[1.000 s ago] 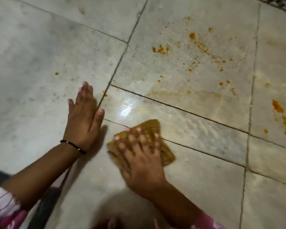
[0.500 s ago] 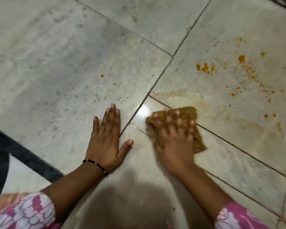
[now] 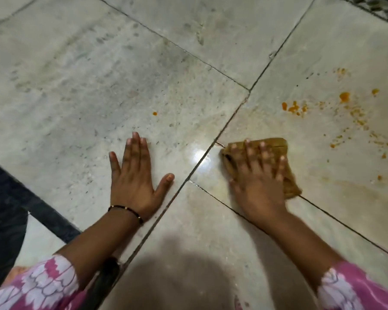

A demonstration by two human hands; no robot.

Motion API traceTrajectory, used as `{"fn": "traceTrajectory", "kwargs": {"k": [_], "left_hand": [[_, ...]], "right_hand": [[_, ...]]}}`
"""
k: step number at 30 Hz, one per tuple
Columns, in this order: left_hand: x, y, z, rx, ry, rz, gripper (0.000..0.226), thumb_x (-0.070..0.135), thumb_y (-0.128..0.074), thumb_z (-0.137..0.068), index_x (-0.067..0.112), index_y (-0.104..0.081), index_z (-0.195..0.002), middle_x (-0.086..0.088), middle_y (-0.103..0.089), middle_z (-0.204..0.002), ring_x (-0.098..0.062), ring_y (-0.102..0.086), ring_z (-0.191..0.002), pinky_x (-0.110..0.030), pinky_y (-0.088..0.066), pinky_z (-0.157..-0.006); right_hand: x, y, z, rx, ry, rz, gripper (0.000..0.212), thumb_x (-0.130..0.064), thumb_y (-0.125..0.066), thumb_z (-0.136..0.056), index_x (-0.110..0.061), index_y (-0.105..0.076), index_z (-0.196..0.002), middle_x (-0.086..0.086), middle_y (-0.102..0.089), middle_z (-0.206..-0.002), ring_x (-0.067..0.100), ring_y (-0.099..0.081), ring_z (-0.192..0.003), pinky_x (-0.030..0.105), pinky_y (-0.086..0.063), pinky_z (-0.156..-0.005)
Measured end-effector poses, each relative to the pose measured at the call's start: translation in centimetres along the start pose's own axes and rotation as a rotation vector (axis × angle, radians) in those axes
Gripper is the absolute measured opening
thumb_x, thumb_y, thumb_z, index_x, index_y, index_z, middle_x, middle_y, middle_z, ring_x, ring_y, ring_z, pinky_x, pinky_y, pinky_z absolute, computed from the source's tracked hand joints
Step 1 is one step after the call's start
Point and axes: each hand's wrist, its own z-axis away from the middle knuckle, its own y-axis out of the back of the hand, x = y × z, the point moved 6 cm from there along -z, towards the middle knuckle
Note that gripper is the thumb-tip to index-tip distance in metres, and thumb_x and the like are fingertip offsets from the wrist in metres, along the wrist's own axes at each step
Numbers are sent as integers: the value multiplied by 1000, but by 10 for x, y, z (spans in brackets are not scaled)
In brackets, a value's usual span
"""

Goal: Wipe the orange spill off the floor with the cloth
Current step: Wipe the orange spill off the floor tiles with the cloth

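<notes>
Fingers [image 3: 263, 153] of our right hand [image 3: 259, 184] are spread flat and press down on the cloth [image 3: 276, 145], a folded brownish-yellow pad lying on the floor [image 3: 76, 86] just right of a tile joint; they lie open over it rather than curled around it. Our left hand [image 3: 134, 177] rests palm down on the neighbouring tile, its fingers stretched and empty, a thin dark bracelet [image 3: 126, 211] at the wrist. Beyond the cloth, up and to the right, we see the orange spill [image 3: 293, 108] as scattered blobs and specks, apart from the cloth, with a faint yellowish smear beside it. Pink-and-white sleeves [image 3: 43, 285] cover our forearms near the lower edge.
</notes>
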Motion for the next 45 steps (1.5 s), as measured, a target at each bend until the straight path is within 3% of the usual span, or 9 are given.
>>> {"fn": "traceTrajectory", "kwargs": {"k": [8,13,17,25,28,31,34,38,45], "left_hand": [[-5,1,1,78,84,96,90,66,-8,-89,0,9,-148,-16,18,-155,-26,18,-144,-44,12,-116],[-6,0,0,43,73,79,89,65,-10,-89,2,9,-148,-15,18,-156,-24,19,-144,-44,12,-116],[-3,0,-1,42,45,63,88,65,-13,-89,4,12,-148,-14,20,-156,-23,19,-144,-43,13,-116],[12,4,5,45,-56,93,88,65,-10,-90,2,7,-148,-15,16,-157,-25,16,-145,-44,13,-116],[66,3,10,11,-253,154,87,63,-14,-90,1,5,-149,-17,14,-157,-28,12,-146,-43,13,-116],[138,-16,16,-73,-595,98,88,66,-13,-90,3,-1,-150,-15,8,-158,-25,8,-146,-43,8,-116],[167,-36,10,-118,-732,-7,89,68,-15,-90,4,-7,-150,-15,-3,-158,-23,4,-146,-44,2,-116],[163,-46,7,-129,-742,-47,88,67,-21,-89,4,-9,-150,-14,-5,-159,-23,1,-147,-47,-3,-116],[164,-46,10,-148,-719,-42,90,69,-23,-88,5,-7,-150,-11,-3,-159,-21,1,-147,-47,-4,-116]], "right_hand": [[-171,14,-132,-96,659,181,58,-42,-23,-98,-34,0,-150,-4,4,-160,23,5,-146,56,10,-111],[-110,21,-182,-67,255,-42,58,-49,-20,-97,-35,-3,-150,-4,1,-160,23,4,-146,54,6,-113],[-10,19,-117,118,-79,-35,60,-52,-24,-95,-30,-14,-150,0,-14,-159,25,-10,-145,57,-2,-114],[55,-11,107,-53,-124,-29,60,-47,-27,-91,-35,-19,-149,-3,-24,-156,23,-18,-142,58,-19,-110],[120,-5,111,-19,-400,-27,65,-50,-26,-89,-26,-20,-149,3,-26,-155,27,-19,-141,59,-15,-111],[141,-1,75,1,-679,-94,65,-50,-25,-94,-27,-2,-151,-1,-2,-160,26,2,-146,57,0,-113],[97,-2,46,10,-468,-71,65,-46,-27,-92,-33,5,-147,2,-6,-160,29,-4,-145,61,0,-112],[59,-12,114,-22,-91,-26,64,-47,-32,-90,-36,-12,-150,-5,-16,-158,22,-15,-144,55,-11,-113],[178,-7,120,-14,-640,-44,65,-55,-13,-91,-32,4,-149,-5,5,-159,21,6,-145,56,1,-114]]}}
